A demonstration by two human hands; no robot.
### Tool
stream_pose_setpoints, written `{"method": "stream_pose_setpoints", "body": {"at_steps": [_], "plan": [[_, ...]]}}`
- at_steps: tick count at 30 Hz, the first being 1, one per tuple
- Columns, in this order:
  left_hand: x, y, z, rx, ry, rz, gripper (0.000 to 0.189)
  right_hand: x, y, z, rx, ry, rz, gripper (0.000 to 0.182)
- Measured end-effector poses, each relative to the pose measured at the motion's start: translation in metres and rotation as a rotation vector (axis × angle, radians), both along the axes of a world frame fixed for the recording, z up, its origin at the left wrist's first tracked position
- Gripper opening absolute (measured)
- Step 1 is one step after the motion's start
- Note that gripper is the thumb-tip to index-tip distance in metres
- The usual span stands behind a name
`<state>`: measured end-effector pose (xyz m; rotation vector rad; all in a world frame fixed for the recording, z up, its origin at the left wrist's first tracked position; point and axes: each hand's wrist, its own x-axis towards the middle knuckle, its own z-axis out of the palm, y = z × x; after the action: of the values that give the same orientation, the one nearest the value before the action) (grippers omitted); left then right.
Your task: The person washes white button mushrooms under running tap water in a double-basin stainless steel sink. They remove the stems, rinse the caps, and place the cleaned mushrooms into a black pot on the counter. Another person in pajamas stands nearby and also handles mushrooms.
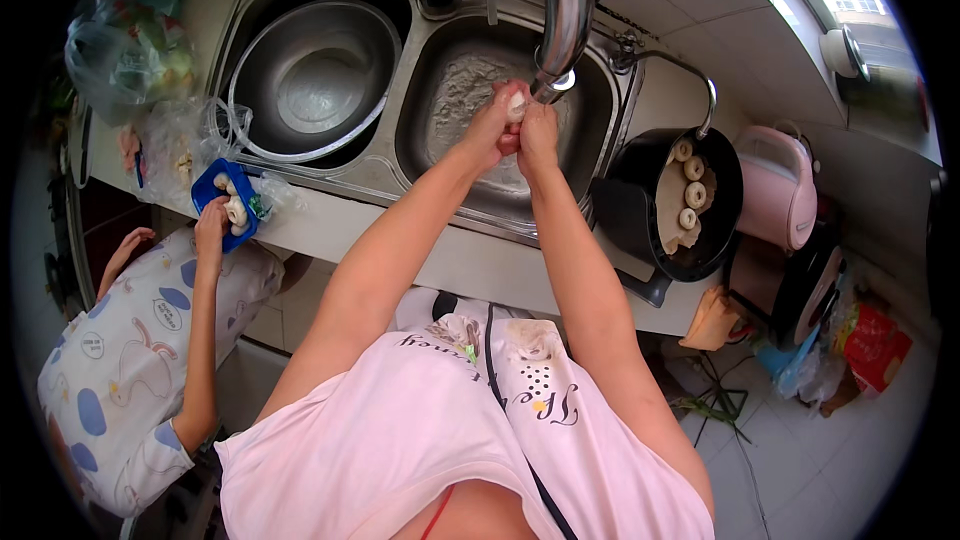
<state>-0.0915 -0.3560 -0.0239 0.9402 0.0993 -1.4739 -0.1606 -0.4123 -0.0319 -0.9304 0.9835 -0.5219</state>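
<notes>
My left hand (486, 126) is closed around a pale, rounded piece that looks like a white mushroom (516, 106), just beside the mouth of the chrome faucet (564, 37). Against it, on the right, sits my right hand (538, 133) with curled fingers; its fingertips are hidden. Both hands are over the right basin of the steel sink (592, 135), where rippling water (469, 101) covers the bottom. To the right, a black air fryer basket (716, 240) holds several hollowed white mushrooms (694, 195) on baking paper (669, 221).
A large steel bowl (251, 75) sits in the left basin. At left, another person's hand (212, 221) reaches into a blue tray (246, 187) of mushrooms. Plastic bags (124, 52) lie behind it. A pink kettle (780, 187) stands right of the basket, near a thin curved tap (709, 101).
</notes>
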Motion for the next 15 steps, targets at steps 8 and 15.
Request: {"method": "stream_pose_setpoints", "body": {"at_steps": [8,15], "plan": [[-0.008,-0.007,0.024,0.203,-0.065,-0.029,0.035,0.003,-0.004,-0.023,-0.582,0.442,0.126,0.028],[0.009,0.004,-0.005,-0.155,0.117,-0.046,0.030,0.005,0.011,0.025,-0.042,0.047,-0.012,0.029]]}}
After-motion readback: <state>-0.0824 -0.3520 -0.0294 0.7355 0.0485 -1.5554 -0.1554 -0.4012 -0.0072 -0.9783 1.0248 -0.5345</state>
